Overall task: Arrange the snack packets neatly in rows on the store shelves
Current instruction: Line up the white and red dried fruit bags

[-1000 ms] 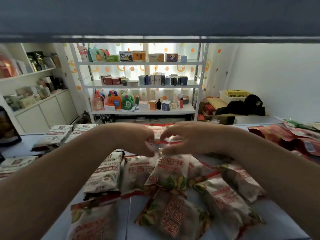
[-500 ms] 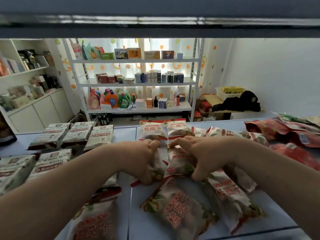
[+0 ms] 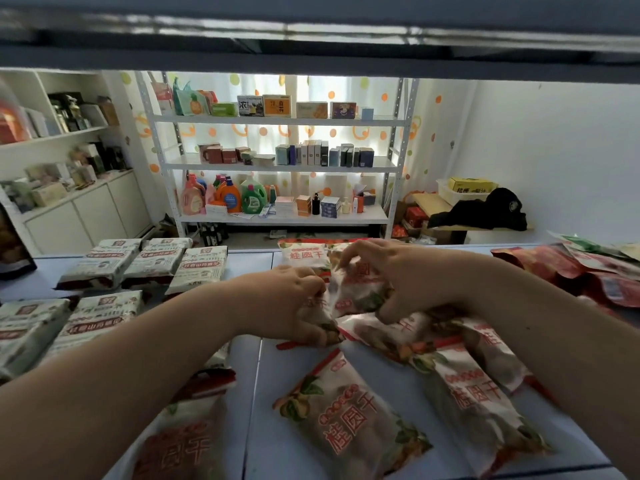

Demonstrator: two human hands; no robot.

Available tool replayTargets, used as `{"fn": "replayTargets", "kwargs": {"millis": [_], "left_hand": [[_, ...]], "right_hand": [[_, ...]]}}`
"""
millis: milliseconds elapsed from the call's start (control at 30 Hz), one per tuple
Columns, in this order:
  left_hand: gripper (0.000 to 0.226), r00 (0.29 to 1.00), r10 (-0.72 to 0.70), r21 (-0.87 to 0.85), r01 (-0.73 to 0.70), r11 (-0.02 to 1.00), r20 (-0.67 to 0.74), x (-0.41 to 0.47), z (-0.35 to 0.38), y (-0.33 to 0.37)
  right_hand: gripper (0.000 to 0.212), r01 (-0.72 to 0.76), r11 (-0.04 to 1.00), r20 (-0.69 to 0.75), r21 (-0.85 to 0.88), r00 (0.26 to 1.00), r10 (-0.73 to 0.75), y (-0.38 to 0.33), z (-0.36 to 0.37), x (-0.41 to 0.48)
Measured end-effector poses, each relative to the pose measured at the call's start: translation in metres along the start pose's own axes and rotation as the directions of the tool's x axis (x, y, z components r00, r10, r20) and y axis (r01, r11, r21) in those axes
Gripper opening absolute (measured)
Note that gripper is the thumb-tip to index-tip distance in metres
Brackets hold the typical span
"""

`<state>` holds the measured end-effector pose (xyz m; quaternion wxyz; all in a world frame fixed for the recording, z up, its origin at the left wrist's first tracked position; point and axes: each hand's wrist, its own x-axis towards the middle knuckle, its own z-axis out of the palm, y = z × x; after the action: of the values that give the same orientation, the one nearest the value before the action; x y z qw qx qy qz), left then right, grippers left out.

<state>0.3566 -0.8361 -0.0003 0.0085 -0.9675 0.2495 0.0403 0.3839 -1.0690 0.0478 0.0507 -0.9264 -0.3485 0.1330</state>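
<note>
Several white snack packets with red lettering lie loose on the blue-grey shelf (image 3: 273, 441). My left hand (image 3: 280, 299) grips one packet (image 3: 320, 318) at the middle of the shelf. My right hand (image 3: 405, 275) grips a second packet (image 3: 353, 284) right beside it, fingers curled over its top edge. Another packet (image 3: 301, 256) lies flat just behind both hands. More packets lie nearer me: one in the centre (image 3: 349, 417), one to the right (image 3: 478, 400), one at the lower left (image 3: 176, 438).
Green-and-white packets (image 3: 138, 261) sit in rows on the left of the shelf. Red packets (image 3: 588, 268) are piled at the right. The upper shelf's dark edge (image 3: 311, 39) hangs overhead. Beyond stands a white rack (image 3: 277, 164) with boxes and bottles.
Both hands have dropped from holding one packet up together and now each grips its own packet on the shelf, further back. The view has shifted downward and forward.
</note>
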Motion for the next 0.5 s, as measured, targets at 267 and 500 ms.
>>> {"fn": "replayTargets", "kwargs": {"millis": [267, 500], "left_hand": [[0.067, 0.994, -0.006, 0.028, 0.003, 1.0, 0.113, -0.011, 0.015, 0.002], [0.072, 0.991, -0.019, 0.061, 0.011, 0.998, 0.129, -0.02, 0.029, 0.008]], "right_hand": [[0.079, -0.015, 0.985, 0.153, -0.169, 0.987, 0.041, 0.01, 0.017, 0.008], [0.067, -0.028, 0.973, 0.138, -0.229, 0.988, 0.061, 0.011, 0.046, 0.008]]}}
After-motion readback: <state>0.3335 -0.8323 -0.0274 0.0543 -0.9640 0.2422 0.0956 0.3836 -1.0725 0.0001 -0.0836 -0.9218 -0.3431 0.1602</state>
